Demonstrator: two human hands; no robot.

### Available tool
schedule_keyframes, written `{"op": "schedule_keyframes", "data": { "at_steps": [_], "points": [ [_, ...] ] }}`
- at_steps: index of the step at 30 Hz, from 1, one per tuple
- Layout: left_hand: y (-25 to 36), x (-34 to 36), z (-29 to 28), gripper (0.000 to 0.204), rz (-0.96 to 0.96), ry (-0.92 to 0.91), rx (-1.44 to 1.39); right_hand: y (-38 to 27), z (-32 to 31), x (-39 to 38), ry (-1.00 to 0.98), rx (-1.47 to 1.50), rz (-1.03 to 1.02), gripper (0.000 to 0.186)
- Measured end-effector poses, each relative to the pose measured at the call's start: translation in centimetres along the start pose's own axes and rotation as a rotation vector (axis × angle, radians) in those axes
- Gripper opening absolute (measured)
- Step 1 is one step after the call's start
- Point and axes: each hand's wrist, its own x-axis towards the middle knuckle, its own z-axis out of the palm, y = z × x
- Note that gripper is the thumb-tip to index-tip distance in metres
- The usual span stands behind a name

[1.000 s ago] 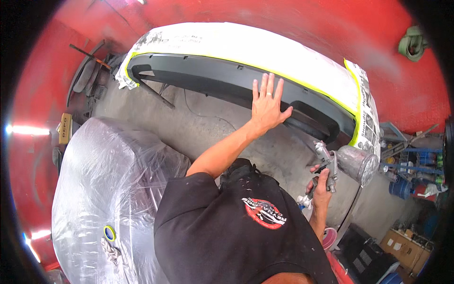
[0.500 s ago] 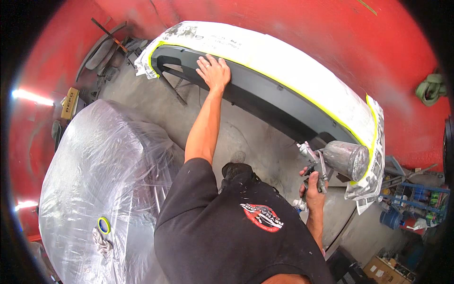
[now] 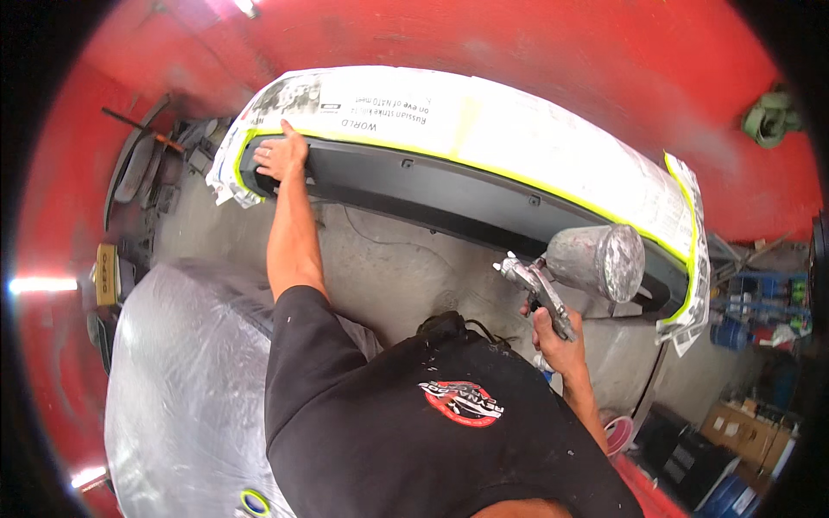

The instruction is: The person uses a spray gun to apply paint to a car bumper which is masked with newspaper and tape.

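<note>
A dark grey car bumper [image 3: 458, 200] stretches across the far side. Newspaper [image 3: 553, 142] covers its upper face, bordered by bright yellow masking tape [image 3: 492, 175]. At the bumper's left end, my left hand [image 3: 282, 157] lies with its fingers spread over the grey surface and the tape edge. My right hand [image 3: 560, 335] grips a paint spray gun [image 3: 540, 289] by its handle, fingers wrapped round it. The gun's round, paint-stained cup [image 3: 596, 261] sits in front of the bumper's right part; whether they touch cannot be told.
Plastic sheeting [image 3: 190, 388] drapes a large shape at left, with a tape roll [image 3: 255, 502] at its lower edge. Red walls [image 3: 484, 43] surround the work. A blue rack [image 3: 764, 298], a cardboard box [image 3: 747, 436] and black bins [image 3: 682, 462] stand at right.
My left hand has slid leftward along the bumper to its end. The spray gun in my right hand has shifted left. The whole view has turned somewhat.
</note>
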Motion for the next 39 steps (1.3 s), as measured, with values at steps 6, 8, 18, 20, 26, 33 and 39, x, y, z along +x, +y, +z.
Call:
{"op": "schedule_keyframes", "data": {
  "at_steps": [6, 8, 18, 20, 26, 33, 39],
  "points": [
    [0.7, -1.2, -1.7, 0.106, 0.077, -0.086, 0.079, 0.2, 0.3, -0.3, 0.032, 0.004, 0.037, 0.051],
    [0.5, -5.4, -2.9, 0.093, 0.422, -0.151, 0.096, 0.3, 1.0, -0.5, 0.086, 0.029, 0.010, 0.049],
    [7.4, -32.5, -4.8, 0.054, 1.627, -0.347, -0.175, 0.5, 3.5, -0.6, 0.371, 0.033, 0.002, 0.059],
    [10.2, -36.7, -5.2, 0.054, 1.715, -0.398, -0.200, 0.9, 2.2, -2.2, 0.433, 0.152, 0.025, 0.058],
    [16.8, -50.2, -4.2, 0.057, 1.997, -0.490, -0.306, 4.1, -3.6, -8.1, 0.835, 0.436, 0.180, 0.058],
    [22.9, -64.1, -1.5, 0.065, 2.179, -0.554, -0.281, 6.2, -7.5, -13.6, 1.049, 0.554, 0.201, 0.063],
    [22.9, -71.4, -1.8, 0.065, 2.118, -0.398, -0.255, 9.1, -10.0, -15.2, 1.098, 0.589, 0.181, 0.061]
  ]
}}
